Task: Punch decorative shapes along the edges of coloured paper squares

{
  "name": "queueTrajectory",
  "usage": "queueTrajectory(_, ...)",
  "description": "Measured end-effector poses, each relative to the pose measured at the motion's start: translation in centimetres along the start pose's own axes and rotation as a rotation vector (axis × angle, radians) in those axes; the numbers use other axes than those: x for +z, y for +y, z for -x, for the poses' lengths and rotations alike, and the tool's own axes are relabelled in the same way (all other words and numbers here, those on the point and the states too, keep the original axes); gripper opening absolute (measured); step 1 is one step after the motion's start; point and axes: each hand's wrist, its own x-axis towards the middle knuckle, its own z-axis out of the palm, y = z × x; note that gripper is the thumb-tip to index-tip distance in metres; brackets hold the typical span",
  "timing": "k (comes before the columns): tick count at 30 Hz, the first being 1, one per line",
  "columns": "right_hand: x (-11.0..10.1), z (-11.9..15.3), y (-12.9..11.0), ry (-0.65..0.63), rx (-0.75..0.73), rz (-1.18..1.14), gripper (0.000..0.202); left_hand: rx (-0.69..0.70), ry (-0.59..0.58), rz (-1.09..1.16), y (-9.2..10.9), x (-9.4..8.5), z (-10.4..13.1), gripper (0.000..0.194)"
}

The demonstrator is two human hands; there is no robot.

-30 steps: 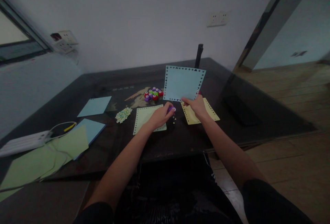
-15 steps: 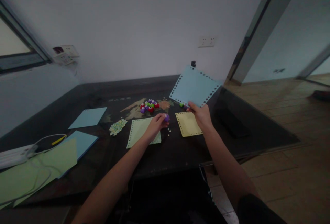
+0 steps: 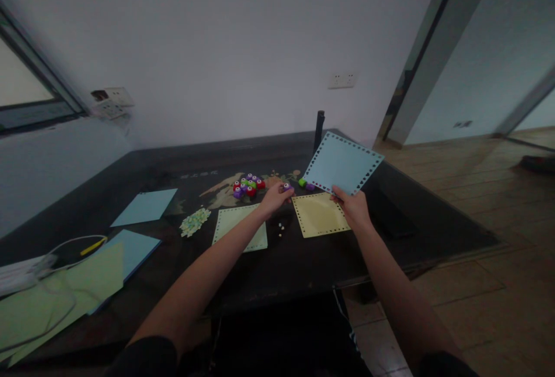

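Note:
My left hand (image 3: 274, 198) is closed on a small purple craft punch (image 3: 287, 187) with a white, eye-like top. It is over the dark table, between a pale green sheet (image 3: 229, 222) and a yellow sheet (image 3: 319, 216). Pinched by its near corner in my right hand (image 3: 354, 209), a light blue sheet (image 3: 342, 163) is tilted up above the table. Small punched holes line its edges. The yellow and pale green sheets also have holes along their borders. Behind the yellow sheet lies a green punch (image 3: 302, 182) beside a purple one (image 3: 310, 187).
Several red, green and purple punches (image 3: 249, 185) are grouped mid-table. A pile of paper bits (image 3: 195, 222) lies left of them, and a few loose bits (image 3: 281, 227) lie nearer. Blue sheets (image 3: 145, 207), green sheets (image 3: 87, 276) and a cable are on the left. A black post (image 3: 319, 129) stands behind.
My right hand has moved the blue sheet rightward and a little lower. My left hand has shifted right and away from me with the purple punch, off the pale green sheet.

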Motion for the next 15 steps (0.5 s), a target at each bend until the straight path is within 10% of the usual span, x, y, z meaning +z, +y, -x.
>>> queueTrajectory(6,0.0,0.6,0.4,-0.007,-0.022,0.073,0.031,0.027,0.17,-0.705,-0.9,0.5,-5.6,0.029)
queueTrajectory(15,0.1,1.2,0.1,-0.064,-0.028,0.113,0.028,0.053,0.062,-0.728,-1.6,2.6,-7.5,0.023)
